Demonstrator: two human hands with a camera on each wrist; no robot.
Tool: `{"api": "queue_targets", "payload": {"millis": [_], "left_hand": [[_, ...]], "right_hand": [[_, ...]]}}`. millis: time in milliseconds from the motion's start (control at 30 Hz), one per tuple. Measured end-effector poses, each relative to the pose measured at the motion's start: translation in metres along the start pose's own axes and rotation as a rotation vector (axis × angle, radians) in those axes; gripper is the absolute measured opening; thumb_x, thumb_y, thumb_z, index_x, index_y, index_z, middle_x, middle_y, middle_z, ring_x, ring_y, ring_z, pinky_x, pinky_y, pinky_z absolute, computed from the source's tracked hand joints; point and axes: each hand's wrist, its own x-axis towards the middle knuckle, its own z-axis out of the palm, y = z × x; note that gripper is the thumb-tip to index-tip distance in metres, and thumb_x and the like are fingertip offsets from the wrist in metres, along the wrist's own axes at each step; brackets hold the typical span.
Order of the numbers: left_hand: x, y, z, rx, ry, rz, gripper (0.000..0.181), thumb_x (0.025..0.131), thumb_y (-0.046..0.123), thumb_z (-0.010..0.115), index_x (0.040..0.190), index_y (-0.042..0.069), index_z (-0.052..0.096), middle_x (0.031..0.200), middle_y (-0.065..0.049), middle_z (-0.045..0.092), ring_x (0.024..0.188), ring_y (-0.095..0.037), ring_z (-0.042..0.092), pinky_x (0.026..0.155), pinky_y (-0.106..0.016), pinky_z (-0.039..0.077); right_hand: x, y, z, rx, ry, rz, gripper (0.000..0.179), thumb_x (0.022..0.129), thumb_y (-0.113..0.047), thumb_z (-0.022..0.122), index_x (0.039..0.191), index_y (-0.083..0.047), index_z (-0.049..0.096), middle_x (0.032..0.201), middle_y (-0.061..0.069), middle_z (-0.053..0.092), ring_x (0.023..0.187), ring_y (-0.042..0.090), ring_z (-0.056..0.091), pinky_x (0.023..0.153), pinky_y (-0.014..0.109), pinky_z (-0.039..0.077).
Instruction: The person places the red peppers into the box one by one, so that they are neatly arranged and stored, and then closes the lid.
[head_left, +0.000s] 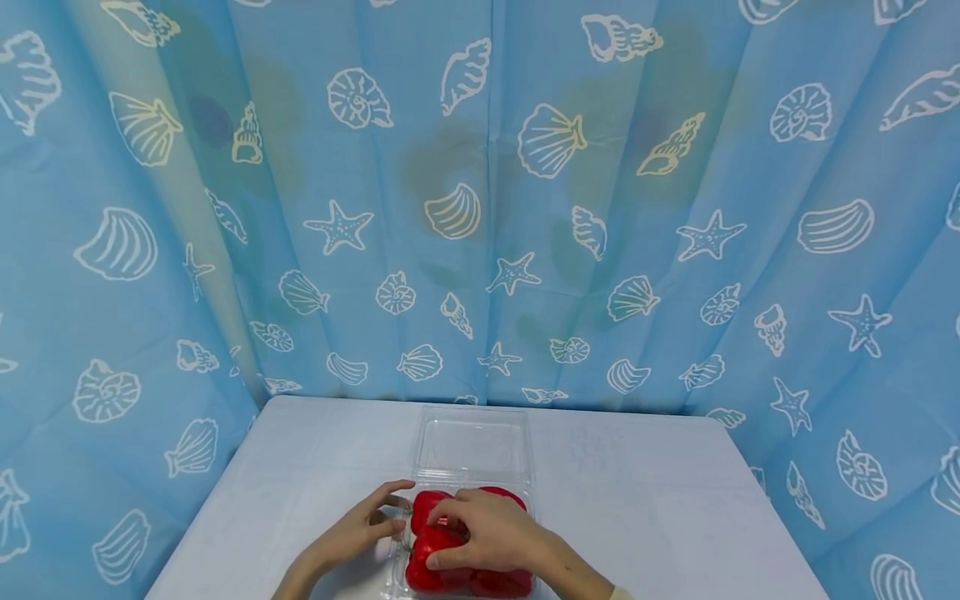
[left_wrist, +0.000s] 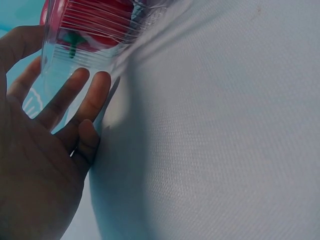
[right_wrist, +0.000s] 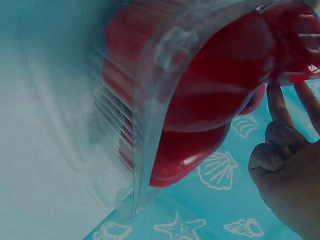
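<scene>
Red bell peppers fill a clear plastic clamshell box (head_left: pixel 396 575) at the table's near edge in the head view. My right hand (head_left: pixel 497 531) reaches over the box from the right. Its thumb and fingertips grip the front-left bell pepper (head_left: pixel 426 552), which is partly hidden under the hand. In the right wrist view, two fingers press on that pepper (right_wrist: pixel 296 47) while the other fingers curl. At the box's left side is my left hand (head_left: pixel 358 531), its fingers spread around the clear wall (left_wrist: pixel 47 55). A green stem (left_wrist: pixel 73 44) shows through that wall.
The box's clear lid (head_left: pixel 472 450) is folded back, lying on the white tabletop (head_left: pixel 622 500) behind the peppers. Blue curtains (head_left: pixel 480 208) with white seashells and starfish hang behind the table and along both sides.
</scene>
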Motion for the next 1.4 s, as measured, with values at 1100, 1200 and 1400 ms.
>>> {"api": "queue_targets", "payload": {"millis": [1100, 1200, 1400], "left_hand": [[0.0, 0.001, 0.003, 0.036, 0.017, -0.012, 0.071, 0.091, 0.048, 0.067, 0.152, 0.024, 0.039, 0.134, -0.014, 0.058, 0.104, -0.023, 0.064, 0.093, -0.06, 0.051], [0.0, 0.001, 0.003, 0.039, 0.012, -0.014, 0.072, 0.091, 0.049, 0.067, 0.152, 0.025, 0.038, 0.135, -0.014, 0.058, 0.104, -0.023, 0.064, 0.093, -0.061, 0.051], [0.0, 0.0, 0.004, 0.023, 0.003, -0.003, 0.073, 0.09, 0.045, 0.07, 0.152, 0.024, 0.038, 0.135, -0.014, 0.057, 0.103, -0.022, 0.064, 0.092, -0.059, 0.051]], "right_hand": [[-0.001, 0.01, -0.006, 0.078, -0.072, -0.092, 0.05, 0.073, -0.033, 0.089, 0.117, -0.042, 0.066, 0.102, -0.023, 0.062, 0.087, -0.003, 0.056, 0.068, 0.017, 0.051], [-0.001, 0.009, -0.006, 0.072, -0.068, -0.099, 0.051, 0.073, -0.033, 0.089, 0.118, -0.041, 0.067, 0.101, -0.023, 0.063, 0.085, -0.003, 0.056, 0.067, 0.017, 0.051], [-0.001, 0.009, -0.005, -0.052, -0.06, -0.095, 0.043, 0.079, -0.036, 0.084, 0.12, -0.035, 0.072, 0.093, -0.022, 0.064, 0.08, -0.003, 0.054, 0.066, 0.019, 0.05]]}}
